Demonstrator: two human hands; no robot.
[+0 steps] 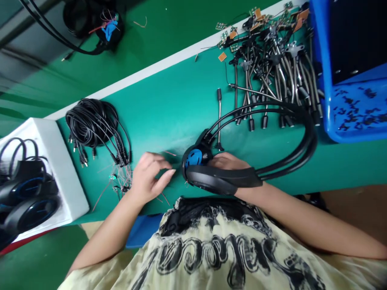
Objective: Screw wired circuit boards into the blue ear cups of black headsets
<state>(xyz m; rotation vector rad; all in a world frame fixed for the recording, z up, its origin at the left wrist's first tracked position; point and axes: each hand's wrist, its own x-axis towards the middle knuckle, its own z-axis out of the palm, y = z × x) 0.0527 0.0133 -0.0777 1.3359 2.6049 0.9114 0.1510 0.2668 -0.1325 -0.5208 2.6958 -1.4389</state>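
A black headset [222, 179] with a double-tube headband is held over the green table, one ear cup showing a blue disc [193, 158]. My right hand [229, 162] reaches through the headband and grips the headset near the ear cups, which partly hide its fingers. Just left of the ear cup is my left hand [152, 175], its fingers bent and the thumb apart from them. I see nothing between them. Thin reddish wires [163, 198] lie near this hand. Beyond it sits a coiled bundle of black cables [93, 123] with bare wire ends.
Several microphone booms [272, 76] with small circuit boards are heaped at the back right. A blue tray [329, 121] holding small black parts stands beside them. At left, a white foam box [60, 173] contains more headsets [32, 213]. Another headset [110, 30] lies across the white strip [169, 60].
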